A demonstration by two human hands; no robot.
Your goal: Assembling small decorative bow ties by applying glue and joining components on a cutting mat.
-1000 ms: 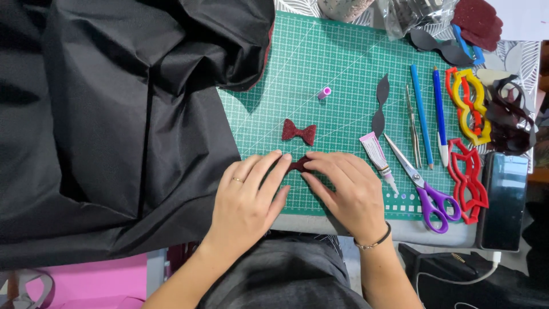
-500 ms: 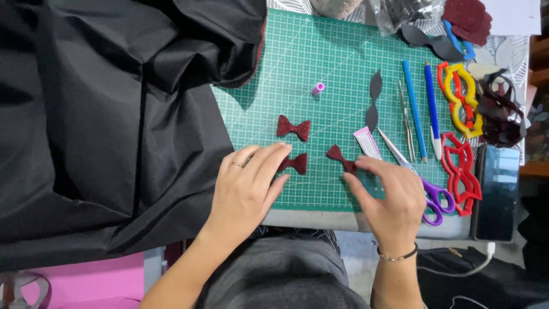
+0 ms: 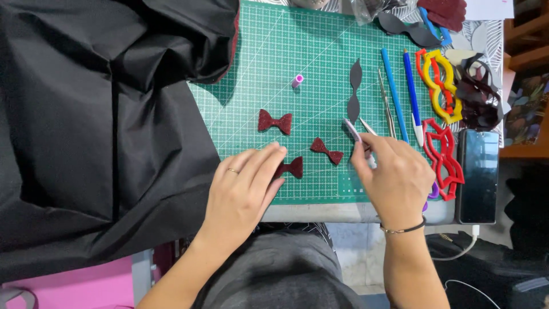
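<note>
The left hand (image 3: 243,191) lies flat, fingers together, touching a dark red bow (image 3: 291,167) on the green cutting mat (image 3: 274,68). The right hand (image 3: 394,177) has its fingers clamped on a small glue tube (image 3: 355,134).

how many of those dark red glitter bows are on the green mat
3. One bow lies alone at mid mat; a second bow lies to its lower right; a third bow is partly under the left hand fingers. More could be hidden beneath the hands.

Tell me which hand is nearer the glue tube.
Right. The right hand has its fingers on the glue tube; the left hand rests further left, touching a bow.
</note>
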